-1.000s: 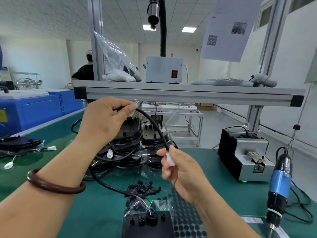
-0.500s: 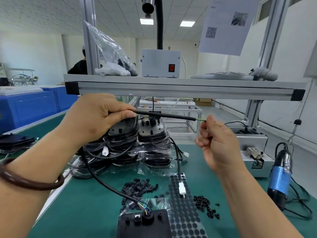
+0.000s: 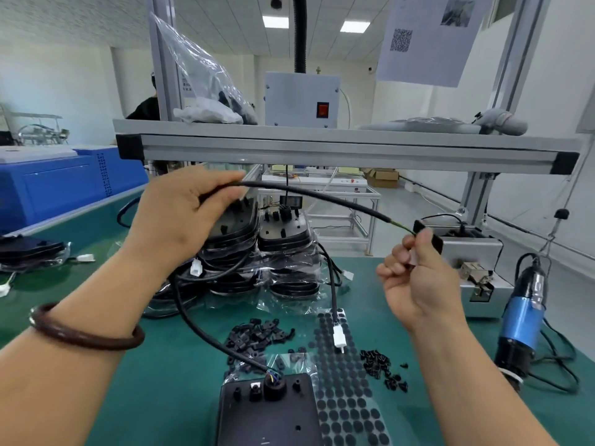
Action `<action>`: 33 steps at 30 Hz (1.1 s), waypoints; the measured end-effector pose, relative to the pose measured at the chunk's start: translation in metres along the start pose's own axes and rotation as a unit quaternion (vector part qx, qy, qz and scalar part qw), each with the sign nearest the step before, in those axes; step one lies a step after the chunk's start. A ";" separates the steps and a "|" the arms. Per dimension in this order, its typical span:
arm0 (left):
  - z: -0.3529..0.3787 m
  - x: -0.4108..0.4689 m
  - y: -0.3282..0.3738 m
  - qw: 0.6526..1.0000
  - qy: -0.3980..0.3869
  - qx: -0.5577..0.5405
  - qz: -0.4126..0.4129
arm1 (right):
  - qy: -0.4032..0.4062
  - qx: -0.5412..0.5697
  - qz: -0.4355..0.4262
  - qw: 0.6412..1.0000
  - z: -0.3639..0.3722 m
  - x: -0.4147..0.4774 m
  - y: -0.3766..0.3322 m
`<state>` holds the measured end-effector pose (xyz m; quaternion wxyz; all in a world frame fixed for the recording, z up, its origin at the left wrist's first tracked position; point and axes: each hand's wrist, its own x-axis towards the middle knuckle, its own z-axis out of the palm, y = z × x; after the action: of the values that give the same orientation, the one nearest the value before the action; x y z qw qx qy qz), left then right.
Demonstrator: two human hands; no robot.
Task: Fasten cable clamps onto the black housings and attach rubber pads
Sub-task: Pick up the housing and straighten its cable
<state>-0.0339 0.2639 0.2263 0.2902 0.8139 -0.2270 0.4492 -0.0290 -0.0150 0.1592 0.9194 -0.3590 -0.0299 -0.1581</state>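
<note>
A QR code is showing on the hanging paper sheet (image 3: 425, 40); its other print is too blurred to read. The left hand (image 3: 183, 217) is gripping the black cable (image 3: 322, 196) with curled fingers. The right hand (image 3: 418, 278) is pinching the cable's thin wire tip. Between them the cable is lying left to right, sloping down rightward. From the left hand it is running down to the black housing (image 3: 267, 413) at the bench's (image 3: 180, 365) near edge, beside the rubber pad sheet (image 3: 346, 400). Cable clamps (image 3: 257, 336) are lying just behind the housing.
</note>
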 end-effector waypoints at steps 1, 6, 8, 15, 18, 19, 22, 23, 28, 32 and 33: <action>0.004 -0.009 -0.002 0.997 0.021 -0.025 -0.067 | 0.018 0.030 0.012 0.999 -0.004 0.000 0.004; 0.032 -0.093 0.005 0.879 0.032 -0.293 -0.376 | 0.106 0.122 0.085 0.983 -0.023 -0.012 0.030; 0.039 -0.129 0.011 0.854 -0.054 -0.317 -0.410 | 0.082 0.087 0.127 0.985 -0.026 -0.025 0.045; 0.030 -0.139 0.022 0.868 -0.259 -0.220 -0.362 | -0.158 -0.303 0.208 0.917 -0.013 -0.069 0.090; 0.034 -0.126 0.027 0.885 -0.281 -0.203 -0.312 | -0.181 -0.313 0.201 0.911 -0.013 -0.071 0.088; 0.036 -0.124 0.029 0.884 -0.291 -0.203 -0.306 | -0.183 -0.301 0.202 0.914 -0.013 -0.071 0.087; 0.045 -0.118 0.033 0.872 -0.325 -0.213 -0.296 | -0.200 -0.214 0.206 0.934 -0.008 -0.071 0.085; 0.048 -0.116 0.034 0.872 -0.335 -0.210 -0.288 | -0.204 -0.197 0.205 0.937 -0.006 -0.070 0.085; 0.053 -0.119 0.032 0.866 -0.362 -0.204 -0.279 | -0.189 -0.212 0.148 0.947 0.008 -0.064 0.082; 0.055 -0.125 0.031 0.877 -0.371 -0.157 -0.261 | -0.122 -0.140 0.136 0.973 0.011 -0.053 0.068; 0.055 -0.125 0.031 0.883 -0.370 -0.145 -0.250 | -0.114 -0.134 0.134 0.975 0.011 -0.052 0.065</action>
<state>-0.0826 0.2176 0.1034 0.4027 0.8995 -0.1689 -0.0100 -0.0570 0.0512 0.1164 0.8662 -0.4954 -0.0649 0.0060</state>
